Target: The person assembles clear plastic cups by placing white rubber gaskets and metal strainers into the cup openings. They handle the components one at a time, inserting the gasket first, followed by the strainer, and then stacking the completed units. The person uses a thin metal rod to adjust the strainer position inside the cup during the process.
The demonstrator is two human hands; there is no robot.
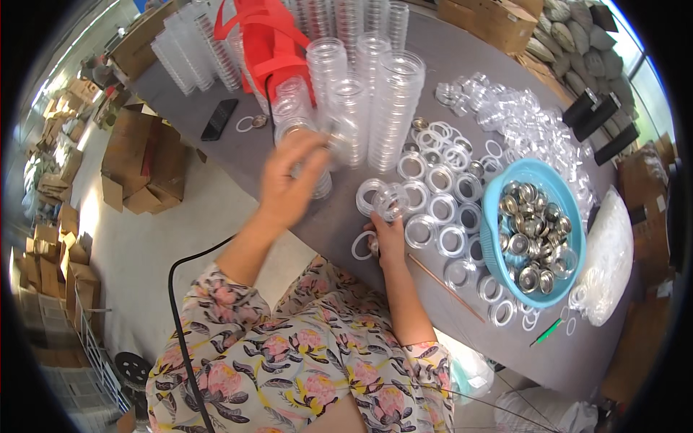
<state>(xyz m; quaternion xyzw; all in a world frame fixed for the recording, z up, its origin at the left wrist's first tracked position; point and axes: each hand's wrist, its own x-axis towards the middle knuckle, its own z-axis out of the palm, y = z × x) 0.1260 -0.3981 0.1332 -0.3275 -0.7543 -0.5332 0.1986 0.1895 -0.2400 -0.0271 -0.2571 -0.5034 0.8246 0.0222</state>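
Observation:
My left hand (289,180), blurred by motion, is raised beside stacks of clear round plastic cups (397,108). At its fingertips is a smeared clear round cup (341,138), overlapping a stack behind it. My right hand (388,238) is closed on the edge of a clear round plastic piece (390,201), just above the table. Next to its fingers lies a white ring (363,245). Several clear rings with white rims (441,208) are laid out to the right of that hand. A copper-coloured stick (447,288) lies nearer to me.
A blue basket (493,245) holds several round metal caps (530,238). Beyond it spreads a heap of clear plastic pieces (512,123). A filled plastic bag (608,260), a green-handled tool (548,331), a red bag (271,43) and a black phone (219,120) are on the table.

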